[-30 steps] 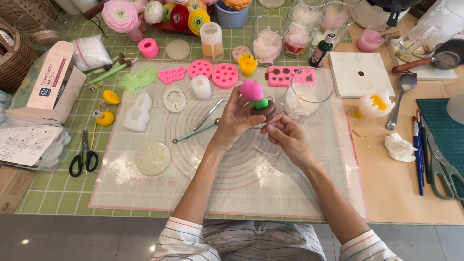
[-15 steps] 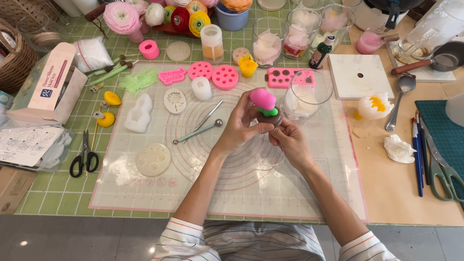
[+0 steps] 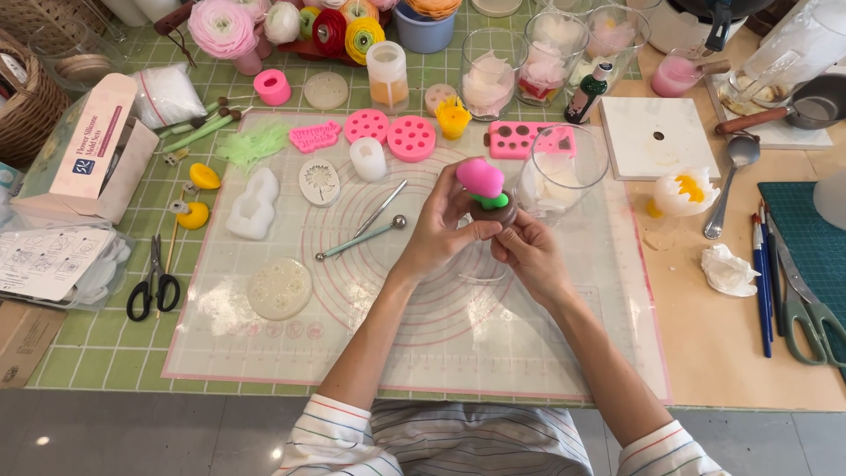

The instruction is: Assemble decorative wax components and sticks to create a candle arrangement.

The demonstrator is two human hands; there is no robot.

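Left of the mat, a pink-and-white box (image 3: 84, 150); both hands (image 3: 445, 220) (image 3: 529, 251) grip a pink bud (image 3: 480, 179).

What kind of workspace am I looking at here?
Likely a home craft table for making clay or sugar flowers: pink silicone moulds on a translucent work mat, finished ranunculus-like flowers at the back, and a pink bud held by both hands.

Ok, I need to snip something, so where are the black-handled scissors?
In the head view the black-handled scissors lie at the table's left side on the green grid mat, just off the clear work mat's left edge, below the two yellow pieces.
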